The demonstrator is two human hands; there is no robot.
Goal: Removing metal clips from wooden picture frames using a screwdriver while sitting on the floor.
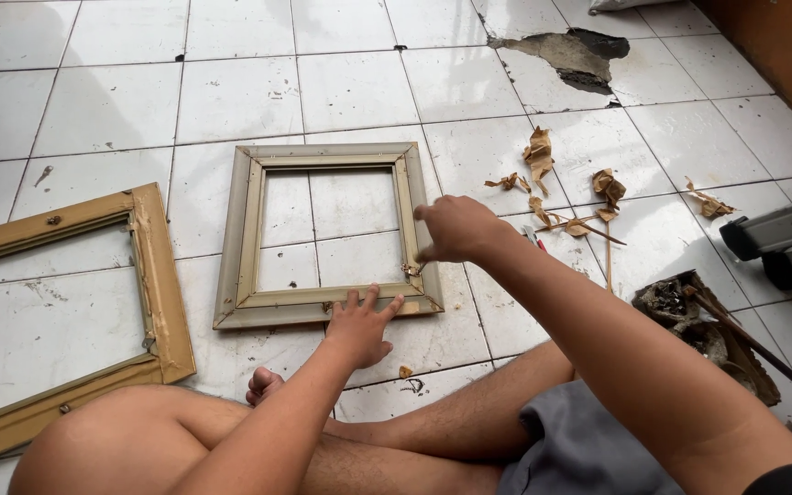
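A small grey-beige picture frame (pixel 247 229) lies flat on the white tiled floor in front of me. My left hand (pixel 359 323) rests with fingers spread on its near rail, pressing it down. My right hand (pixel 456 229) hovers at the frame's right rail near the lower right corner, fingers pinched toward a small brown scrap (pixel 411 269) stuck on the rail. Whether the fingers grip anything is hidden by the hand itself.
A larger gold-brown frame (pixel 159 284) lies at the left. Torn brown paper scraps (pixel 539 156) and a thin stick litter the floor at the right. A dirty box with tools (pixel 689 316) sits at right, a ladder foot (pixel 772 238) beyond. A broken tile (pixel 579 55) is at the back.
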